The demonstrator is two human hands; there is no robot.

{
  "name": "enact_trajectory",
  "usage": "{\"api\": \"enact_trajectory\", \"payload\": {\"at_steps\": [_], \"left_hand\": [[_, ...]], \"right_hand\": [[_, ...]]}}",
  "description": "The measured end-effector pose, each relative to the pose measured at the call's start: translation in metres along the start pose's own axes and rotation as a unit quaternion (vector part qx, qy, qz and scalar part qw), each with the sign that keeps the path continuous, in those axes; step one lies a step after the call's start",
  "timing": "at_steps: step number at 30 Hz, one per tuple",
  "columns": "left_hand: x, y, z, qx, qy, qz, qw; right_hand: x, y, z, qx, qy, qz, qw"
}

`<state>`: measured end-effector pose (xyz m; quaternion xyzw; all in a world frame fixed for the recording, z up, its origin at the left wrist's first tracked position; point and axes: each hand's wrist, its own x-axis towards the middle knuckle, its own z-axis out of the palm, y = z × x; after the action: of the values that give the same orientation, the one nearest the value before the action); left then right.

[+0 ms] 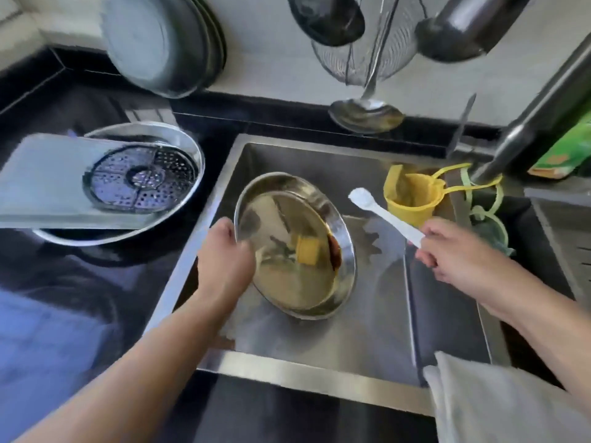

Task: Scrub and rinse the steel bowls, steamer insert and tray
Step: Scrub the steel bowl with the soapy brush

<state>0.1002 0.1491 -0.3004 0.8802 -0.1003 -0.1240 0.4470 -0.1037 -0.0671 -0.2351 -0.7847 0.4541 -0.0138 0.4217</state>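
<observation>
Bowl sits tilted in the sink, its rim gripped by the left hand. A yellow sponge lies inside it beside a brown smear, so by my reading this one is mid-scrub and not yet rinsed. No water shows at the tap. The right hand holds the end of a white spoon over the sink, fingers curled round its handle.

On the counter to the left, the steamer insert rests on a grey tray laid across another bowl. Whether these are already washed or waiting, I cannot tell. Further steel bowls lean against the back wall. Yellow and green strainers stand at the sink's right edge.

So at least one bowl remains to finish.
</observation>
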Motion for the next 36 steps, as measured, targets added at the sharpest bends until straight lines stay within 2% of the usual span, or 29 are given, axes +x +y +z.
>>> {"api": "enact_trajectory", "payload": {"at_steps": [3, 6, 9, 13, 16, 18, 20, 22, 25, 27, 31, 32, 33, 35, 36], "left_hand": [[0.011, 0.009, 0.001, 0.061, 0.025, 0.110, 0.992], [0.020, 0.022, 0.002, 0.095, 0.050, 0.182, 0.977], [0.010, 0.032, 0.000, 0.139, 0.061, 0.312, 0.938], [-0.021, 0.058, -0.019, 0.273, 0.074, 0.473, 0.834], [-0.044, 0.076, -0.032, 0.365, 0.051, 0.540, 0.756], [-0.052, 0.082, -0.031, 0.454, 0.024, 0.574, 0.681], [-0.052, 0.082, -0.024, 0.538, -0.009, 0.594, 0.598], [-0.045, 0.079, -0.015, 0.605, 0.009, 0.596, 0.528], [-0.041, 0.069, -0.004, 0.662, 0.065, 0.572, 0.480], [-0.039, 0.057, -0.004, 0.654, 0.101, 0.562, 0.496], [-0.048, 0.046, -0.017, 0.670, 0.073, 0.494, 0.549], [-0.046, 0.040, -0.018, 0.653, 0.060, 0.466, 0.594], [-0.049, 0.037, -0.017, 0.603, 0.032, 0.428, 0.672], [-0.060, 0.029, -0.011, 0.411, 0.001, 0.390, 0.824], [-0.064, 0.027, -0.006, 0.302, -0.013, 0.373, 0.877]], "right_hand": [[0.010, 0.000, -0.003, -0.082, 0.014, -0.081, 0.993], [0.011, -0.007, -0.007, -0.145, 0.042, -0.147, 0.978], [-0.004, 0.008, -0.008, -0.197, 0.094, -0.167, 0.962], [-0.049, 0.026, -0.032, -0.208, 0.127, -0.096, 0.965], [-0.081, 0.036, -0.050, -0.199, 0.148, -0.064, 0.967], [-0.093, 0.040, -0.057, -0.175, 0.160, -0.076, 0.969], [-0.100, 0.050, -0.060, -0.156, 0.163, -0.087, 0.970], [-0.108, 0.061, -0.060, -0.143, 0.150, -0.098, 0.973], [-0.115, 0.075, -0.061, -0.139, 0.129, -0.121, 0.974], [-0.116, 0.080, -0.060, -0.132, 0.124, -0.134, 0.974], [-0.115, 0.085, -0.057, -0.112, 0.113, -0.148, 0.976], [-0.115, 0.083, -0.057, -0.107, 0.110, -0.150, 0.977], [-0.115, 0.081, -0.056, -0.098, 0.107, -0.153, 0.977], [-0.117, 0.077, -0.054, -0.075, 0.103, -0.159, 0.979], [-0.117, 0.075, -0.052, -0.065, 0.099, -0.160, 0.980]]}}
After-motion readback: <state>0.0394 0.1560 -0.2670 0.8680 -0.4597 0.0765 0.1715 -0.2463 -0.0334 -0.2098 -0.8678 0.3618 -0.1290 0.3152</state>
